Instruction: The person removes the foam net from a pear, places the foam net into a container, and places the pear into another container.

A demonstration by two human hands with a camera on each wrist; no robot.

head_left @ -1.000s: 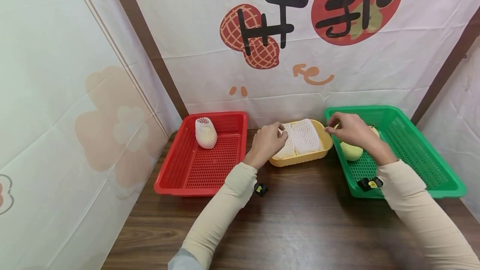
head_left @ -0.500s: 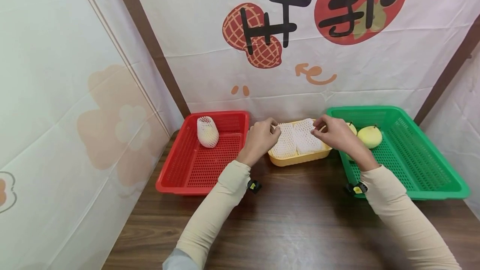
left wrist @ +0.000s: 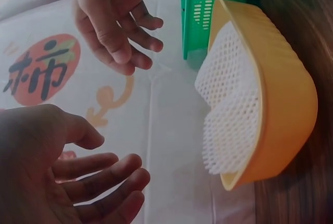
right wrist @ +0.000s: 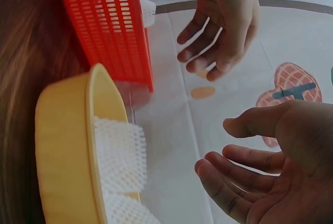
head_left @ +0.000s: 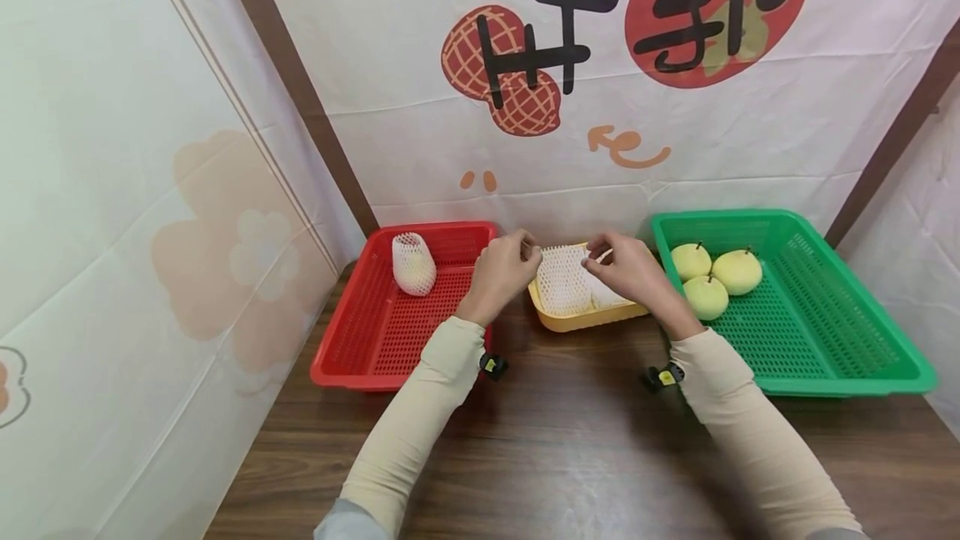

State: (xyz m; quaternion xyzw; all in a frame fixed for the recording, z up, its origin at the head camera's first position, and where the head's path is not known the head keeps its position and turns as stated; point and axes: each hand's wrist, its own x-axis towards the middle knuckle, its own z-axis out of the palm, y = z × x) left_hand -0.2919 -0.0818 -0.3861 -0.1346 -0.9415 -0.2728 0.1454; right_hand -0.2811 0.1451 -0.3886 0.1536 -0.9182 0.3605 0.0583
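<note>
Two white foam fruit nets (head_left: pixel 564 280) lie side by side in a yellow basket (head_left: pixel 577 322) at the back middle of the table. My left hand (head_left: pixel 504 267) hovers at the basket's left end, fingers loosely bent and holding nothing. Over the right-hand net is my right hand (head_left: pixel 628 272), also relaxed, with a gap between thumb and fingers. Both wrist views show bare palms; the left hand (left wrist: pixel 78 166) and the right hand (right wrist: pixel 270 161) are apart from the nets. Three pale yellow pears (head_left: pixel 707 298) sit in the left part of the green basket (head_left: pixel 888 382).
To the left stands a red basket (head_left: pixel 352 380) with one netted fruit (head_left: pixel 414 265) inside at the back. A printed cloth (head_left: pixel 405 148) hangs right behind the baskets. All of them stand on a dark wooden table (head_left: pixel 555 432).
My right hand has moved left, from over the green basket's pears to above the yellow basket. My left hand has shifted slightly left, off the left-hand net. The baskets stay put.
</note>
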